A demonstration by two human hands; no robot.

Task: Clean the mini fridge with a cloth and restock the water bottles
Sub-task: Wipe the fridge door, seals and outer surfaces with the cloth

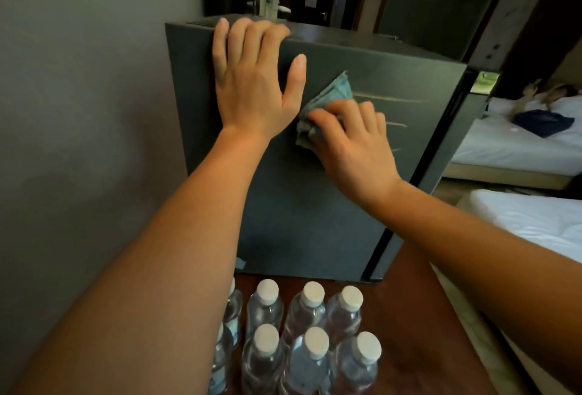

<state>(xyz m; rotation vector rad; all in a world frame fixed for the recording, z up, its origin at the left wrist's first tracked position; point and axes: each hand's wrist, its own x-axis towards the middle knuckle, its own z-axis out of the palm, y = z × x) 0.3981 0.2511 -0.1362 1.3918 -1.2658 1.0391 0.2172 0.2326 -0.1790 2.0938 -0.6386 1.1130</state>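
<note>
A dark grey mini fridge (299, 205) stands on a wooden table, its side panel facing me and its door shut on the right. My left hand (252, 79) lies flat on the panel, with its fingertips hooked over the top back edge. My right hand (352, 139) presses a folded teal cloth (327, 101) against the panel, fingers curled over it. Wet streaks run to the right of the cloth. Several clear water bottles (302, 341) with white caps stand upright on the table in front of the fridge, some hidden behind my left forearm.
A grey wall (78, 111) runs close along the fridge's left. The reddish wooden table (415, 316) carries the fridge and bottles. Two beds (519, 224) with white sheets lie to the right, a dark blue garment (541, 122) on the farther one.
</note>
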